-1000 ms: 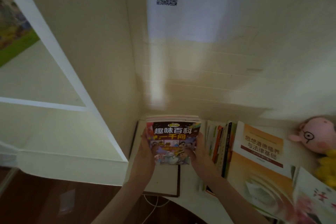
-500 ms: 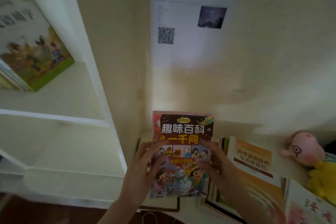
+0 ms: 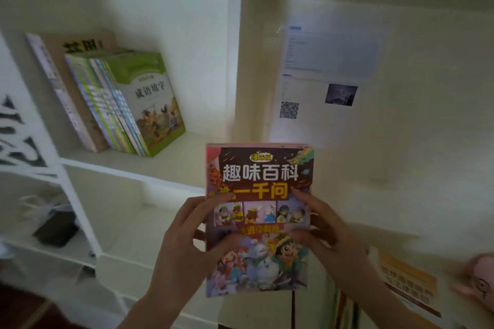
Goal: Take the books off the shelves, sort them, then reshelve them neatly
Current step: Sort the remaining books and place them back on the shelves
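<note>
Progress: a row of books [image 3: 115, 104] already leans on the upper shelf [image 3: 160, 160]; more wait at lower right, blurred, so reshelving looks partway done.
Book in hand: comic-cover book [image 3: 258, 219], upright, cover toward the camera, in front of the shelf unit's divider.
Left hand [image 3: 184, 243]: fingers clasp the book's left edge, thumb on the cover.
Right hand [image 3: 326, 232]: fingers grip the right edge.

white shelving unit [image 3: 149, 168] | cream wall [image 3: 427, 115] | taped paper notice [image 3: 334, 61] | dim light
</note>
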`<state>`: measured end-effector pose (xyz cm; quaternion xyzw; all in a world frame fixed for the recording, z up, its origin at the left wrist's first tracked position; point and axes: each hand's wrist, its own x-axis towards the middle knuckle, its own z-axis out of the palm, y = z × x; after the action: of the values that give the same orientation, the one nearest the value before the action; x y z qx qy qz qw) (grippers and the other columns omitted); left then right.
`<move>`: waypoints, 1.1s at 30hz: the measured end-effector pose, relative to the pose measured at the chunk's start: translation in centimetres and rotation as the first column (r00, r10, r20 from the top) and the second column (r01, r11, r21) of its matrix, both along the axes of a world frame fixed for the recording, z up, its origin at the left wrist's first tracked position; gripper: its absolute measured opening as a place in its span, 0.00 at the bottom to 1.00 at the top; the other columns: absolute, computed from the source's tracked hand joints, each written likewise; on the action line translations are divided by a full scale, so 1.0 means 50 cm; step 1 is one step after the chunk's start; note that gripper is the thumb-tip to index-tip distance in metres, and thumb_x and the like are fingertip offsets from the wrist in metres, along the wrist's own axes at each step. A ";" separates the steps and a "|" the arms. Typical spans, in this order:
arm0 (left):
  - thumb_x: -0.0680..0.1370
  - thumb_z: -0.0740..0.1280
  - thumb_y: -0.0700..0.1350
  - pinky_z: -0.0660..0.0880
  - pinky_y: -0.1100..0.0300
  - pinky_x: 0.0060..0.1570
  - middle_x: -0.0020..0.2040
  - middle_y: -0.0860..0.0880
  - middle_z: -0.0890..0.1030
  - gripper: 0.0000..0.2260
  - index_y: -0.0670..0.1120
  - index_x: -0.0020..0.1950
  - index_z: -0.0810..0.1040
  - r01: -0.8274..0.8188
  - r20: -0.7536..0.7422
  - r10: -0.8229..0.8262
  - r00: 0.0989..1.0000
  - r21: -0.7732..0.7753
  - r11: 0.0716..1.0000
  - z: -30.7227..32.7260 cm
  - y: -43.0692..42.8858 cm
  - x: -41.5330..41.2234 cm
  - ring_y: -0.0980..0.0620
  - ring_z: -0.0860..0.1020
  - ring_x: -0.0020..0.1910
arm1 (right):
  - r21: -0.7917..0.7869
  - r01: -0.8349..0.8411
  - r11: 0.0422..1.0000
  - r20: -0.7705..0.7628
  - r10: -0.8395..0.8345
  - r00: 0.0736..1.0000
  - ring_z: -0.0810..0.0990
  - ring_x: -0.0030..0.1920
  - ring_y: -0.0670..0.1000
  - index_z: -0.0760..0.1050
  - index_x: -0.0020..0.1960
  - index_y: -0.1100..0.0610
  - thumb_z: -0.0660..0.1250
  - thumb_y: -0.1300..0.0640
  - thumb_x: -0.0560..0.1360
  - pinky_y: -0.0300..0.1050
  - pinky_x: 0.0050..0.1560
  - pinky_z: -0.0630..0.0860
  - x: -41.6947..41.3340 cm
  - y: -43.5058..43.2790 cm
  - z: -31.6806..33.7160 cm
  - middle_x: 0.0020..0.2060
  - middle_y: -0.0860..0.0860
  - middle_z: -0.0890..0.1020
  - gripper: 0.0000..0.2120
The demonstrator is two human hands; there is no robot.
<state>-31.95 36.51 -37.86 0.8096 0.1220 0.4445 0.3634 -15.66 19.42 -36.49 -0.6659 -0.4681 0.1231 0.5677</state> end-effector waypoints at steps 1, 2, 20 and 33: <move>0.65 0.77 0.55 0.76 0.70 0.36 0.54 0.64 0.74 0.27 0.68 0.60 0.72 -0.013 0.011 0.013 1.000 0.007 1.000 0.009 0.007 -0.014 0.62 0.79 0.47 | 0.011 -0.019 1.000 0.010 0.019 1.000 0.80 0.56 0.44 0.71 0.58 0.26 0.69 0.54 0.71 0.45 0.49 0.81 -0.010 0.012 0.011 0.58 0.33 0.78 0.26; 0.65 0.78 0.53 0.76 0.70 0.36 0.54 0.65 0.74 0.28 0.70 0.59 0.72 -0.033 0.026 0.033 0.999 0.013 0.999 0.018 0.017 -0.030 0.63 0.79 0.47 | 0.022 -0.043 0.999 0.025 0.043 0.999 0.81 0.56 0.44 0.71 0.59 0.27 0.69 0.54 0.71 0.45 0.48 0.81 -0.021 0.028 0.023 0.57 0.33 0.78 0.25; 0.71 0.75 0.42 0.73 0.61 0.36 0.56 0.51 0.70 0.27 0.61 0.63 0.69 -0.644 0.212 0.616 0.759 0.103 0.758 0.091 0.342 0.042 0.56 0.72 0.49 | 0.158 0.021 0.987 0.140 -0.044 0.989 0.69 0.66 0.50 0.62 0.72 0.48 0.70 0.53 0.72 0.44 0.65 0.71 -0.047 0.602 0.077 0.64 0.51 0.67 0.32; 0.71 0.74 0.46 0.63 0.33 0.66 0.77 0.38 0.44 0.42 0.49 0.77 0.52 -0.673 0.214 0.639 0.739 0.188 0.715 0.037 0.462 0.159 0.38 0.46 0.76 | -0.365 0.040 0.930 0.270 0.065 0.961 0.66 0.71 0.58 0.49 0.78 0.48 0.73 0.46 0.70 0.50 0.71 0.63 -0.003 0.653 0.026 0.74 0.55 0.61 0.46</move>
<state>-23.98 59.61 -36.02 0.7210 0.3191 0.6095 0.0828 -15.81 52.06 -35.18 -0.7677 -0.5160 0.1174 0.3615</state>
